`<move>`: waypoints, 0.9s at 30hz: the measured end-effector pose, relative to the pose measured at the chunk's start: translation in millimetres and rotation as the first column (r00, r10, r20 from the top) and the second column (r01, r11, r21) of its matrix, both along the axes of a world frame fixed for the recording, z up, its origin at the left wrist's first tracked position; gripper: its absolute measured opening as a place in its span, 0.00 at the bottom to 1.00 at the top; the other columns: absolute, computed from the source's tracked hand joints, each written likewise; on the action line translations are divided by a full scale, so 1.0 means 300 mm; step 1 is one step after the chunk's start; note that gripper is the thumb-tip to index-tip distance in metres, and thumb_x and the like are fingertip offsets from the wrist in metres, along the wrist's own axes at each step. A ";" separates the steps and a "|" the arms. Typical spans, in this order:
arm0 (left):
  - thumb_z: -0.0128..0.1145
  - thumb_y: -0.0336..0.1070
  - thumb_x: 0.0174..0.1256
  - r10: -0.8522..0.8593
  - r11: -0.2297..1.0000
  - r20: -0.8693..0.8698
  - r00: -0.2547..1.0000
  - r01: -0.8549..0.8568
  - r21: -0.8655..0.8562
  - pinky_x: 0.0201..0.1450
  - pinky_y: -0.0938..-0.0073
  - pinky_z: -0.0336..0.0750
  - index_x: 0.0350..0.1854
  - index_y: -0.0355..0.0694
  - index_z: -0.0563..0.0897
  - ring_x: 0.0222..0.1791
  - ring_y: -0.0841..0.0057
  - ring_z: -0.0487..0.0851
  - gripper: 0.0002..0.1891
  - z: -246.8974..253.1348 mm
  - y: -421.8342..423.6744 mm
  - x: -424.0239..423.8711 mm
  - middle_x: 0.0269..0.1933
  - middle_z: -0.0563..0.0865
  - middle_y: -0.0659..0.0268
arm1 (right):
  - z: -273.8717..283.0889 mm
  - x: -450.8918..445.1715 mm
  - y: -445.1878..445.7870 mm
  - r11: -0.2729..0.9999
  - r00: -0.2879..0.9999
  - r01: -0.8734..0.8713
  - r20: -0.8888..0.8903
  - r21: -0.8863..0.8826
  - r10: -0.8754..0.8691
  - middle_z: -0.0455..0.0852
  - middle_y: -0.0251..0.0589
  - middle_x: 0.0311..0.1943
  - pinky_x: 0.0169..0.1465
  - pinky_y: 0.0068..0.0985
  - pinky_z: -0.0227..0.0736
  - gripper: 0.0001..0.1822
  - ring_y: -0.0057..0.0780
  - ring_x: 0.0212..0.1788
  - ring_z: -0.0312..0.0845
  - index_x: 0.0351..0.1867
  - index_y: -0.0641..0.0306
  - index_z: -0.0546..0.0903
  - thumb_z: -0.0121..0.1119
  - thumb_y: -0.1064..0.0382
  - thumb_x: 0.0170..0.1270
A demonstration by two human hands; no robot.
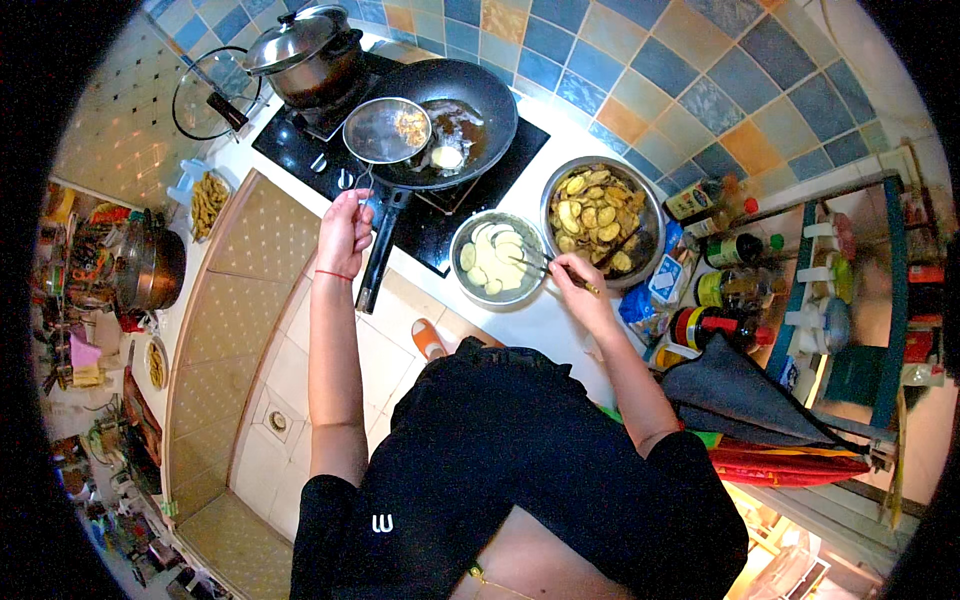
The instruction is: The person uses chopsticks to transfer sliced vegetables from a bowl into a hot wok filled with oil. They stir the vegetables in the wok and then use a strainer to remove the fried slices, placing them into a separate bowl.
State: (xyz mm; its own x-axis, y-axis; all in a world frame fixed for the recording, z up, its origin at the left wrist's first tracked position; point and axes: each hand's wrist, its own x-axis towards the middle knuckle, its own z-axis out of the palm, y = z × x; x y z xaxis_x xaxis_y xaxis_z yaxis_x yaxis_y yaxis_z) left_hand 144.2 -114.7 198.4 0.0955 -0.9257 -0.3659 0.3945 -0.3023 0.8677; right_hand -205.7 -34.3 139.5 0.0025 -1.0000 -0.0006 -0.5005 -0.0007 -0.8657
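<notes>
My left hand [346,234] grips the thin handle of a round wire-mesh skimmer [375,131], held over the left side of a black wok [491,97]. Brown bits stick to the mesh. Oil and one pale slice [447,157] lie in the wok, whose long black handle [384,247] points towards me. In my right hand [581,289] is a pair of chopsticks [531,265], their tips in a metal bowl [501,300] of pale batter-coated slices [495,259]. Just right of it, a larger steel bowl [551,176] holds browned fried slices [592,210].
A lidded pot [300,56] stands on the rear left of the black hob [517,150]. A glass lid [210,97] leans at the left wall. Sauce bottles [720,326] and a rack [799,277] crowd the right. A dish of fried food [208,202] sits on the left counter.
</notes>
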 end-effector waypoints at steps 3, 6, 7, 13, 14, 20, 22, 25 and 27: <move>0.39 0.41 0.72 -0.016 1.000 0.012 1.000 0.016 -0.001 0.11 0.90 0.48 0.43 0.39 0.72 0.12 0.91 0.56 0.12 0.013 0.002 -0.018 0.22 0.71 0.72 | -0.138 -0.013 0.004 0.990 0.989 0.083 0.112 0.118 -0.096 0.81 0.39 0.25 0.35 0.24 0.71 0.07 0.25 0.30 0.77 0.35 0.62 0.77 0.58 0.61 0.60; 0.39 0.41 0.73 -0.015 1.000 0.005 1.000 0.015 -0.002 0.11 0.90 0.48 0.43 0.40 0.73 0.12 0.91 0.56 0.12 0.021 0.006 -0.023 0.22 0.71 0.72 | -0.182 0.007 -0.013 0.981 0.955 0.126 0.249 0.150 -0.161 0.81 0.38 0.25 0.34 0.24 0.70 0.07 0.23 0.29 0.76 0.32 0.63 0.76 0.58 0.61 0.60; 0.39 0.41 0.73 -0.018 1.000 0.007 1.000 0.018 -0.005 0.11 0.90 0.48 0.43 0.40 0.73 0.12 0.91 0.56 0.12 0.022 0.006 -0.026 0.22 0.71 0.72 | -0.188 0.013 -0.018 0.979 0.937 0.142 0.298 0.149 -0.182 0.80 0.38 0.24 0.33 0.24 0.70 0.08 0.22 0.29 0.75 0.31 0.63 0.76 0.59 0.61 0.60; 0.38 0.41 0.73 -0.016 1.000 0.003 1.000 0.016 0.004 0.10 0.90 0.48 0.43 0.40 0.73 0.12 0.91 0.55 0.12 0.035 0.022 -0.036 0.22 0.71 0.72 | -0.107 0.006 -0.021 0.976 0.991 -0.107 -0.100 -0.190 0.089 0.75 0.38 0.23 0.32 0.24 0.68 0.10 0.27 0.26 0.72 0.27 0.67 0.74 0.59 0.63 0.59; 0.38 0.40 0.73 -0.013 1.000 0.003 1.000 0.013 0.006 0.10 0.90 0.48 0.43 0.40 0.73 0.12 0.91 0.55 0.12 0.036 0.024 -0.036 0.22 0.71 0.72 | -0.099 0.007 -0.017 0.974 0.988 -0.139 -0.092 -0.177 0.125 0.74 0.39 0.23 0.32 0.25 0.67 0.10 0.29 0.26 0.72 0.26 0.67 0.74 0.59 0.63 0.59; 0.37 0.40 0.73 -0.026 1.000 0.016 1.000 0.026 -0.002 0.10 0.90 0.47 0.43 0.39 0.72 0.12 0.91 0.55 0.12 0.041 0.028 -0.036 0.21 0.71 0.72 | -0.063 0.013 -0.007 0.930 0.954 -0.291 -0.149 -0.227 0.262 0.72 0.42 0.22 0.32 0.28 0.66 0.12 0.32 0.26 0.70 0.25 0.68 0.72 0.57 0.61 0.60; 0.37 0.40 0.73 -0.024 1.000 0.007 1.000 0.024 0.001 0.10 0.90 0.47 0.43 0.39 0.72 0.11 0.91 0.55 0.12 0.046 0.029 -0.040 0.21 0.71 0.71 | -0.071 0.014 -0.027 0.935 0.957 -0.277 -0.152 -0.221 0.247 0.73 0.41 0.21 0.31 0.28 0.66 0.12 0.30 0.25 0.70 0.25 0.67 0.72 0.55 0.61 0.62; 0.37 0.39 0.73 -0.024 1.000 0.003 1.000 0.024 -0.001 0.10 0.90 0.48 0.43 0.39 0.72 0.11 0.91 0.55 0.12 0.053 0.033 -0.043 0.21 0.71 0.71 | -0.079 0.022 -0.056 0.971 0.995 -0.063 0.057 -0.230 0.079 0.76 0.43 0.22 0.32 0.30 0.67 0.13 0.33 0.27 0.73 0.24 0.66 0.72 0.52 0.60 0.64; 0.37 0.39 0.73 -0.028 1.000 0.000 1.000 0.028 -0.005 0.10 0.89 0.48 0.43 0.39 0.72 0.11 0.91 0.56 0.12 0.059 0.031 -0.045 0.21 0.71 0.71 | -0.132 0.015 -0.106 0.992 0.992 0.052 0.123 -0.118 -0.037 0.77 0.42 0.20 0.32 0.30 0.67 0.16 0.32 0.25 0.73 0.24 0.67 0.73 0.49 0.57 0.66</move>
State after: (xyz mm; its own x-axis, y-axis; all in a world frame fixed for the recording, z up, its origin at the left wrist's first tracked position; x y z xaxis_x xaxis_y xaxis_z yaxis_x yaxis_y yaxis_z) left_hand 130.8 -105.5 216.1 0.0698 -0.9300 -0.3608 0.3857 -0.3084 0.8696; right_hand -201.3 -66.1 99.8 -0.0496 -0.9918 0.1178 -0.3947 -0.0889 -0.9145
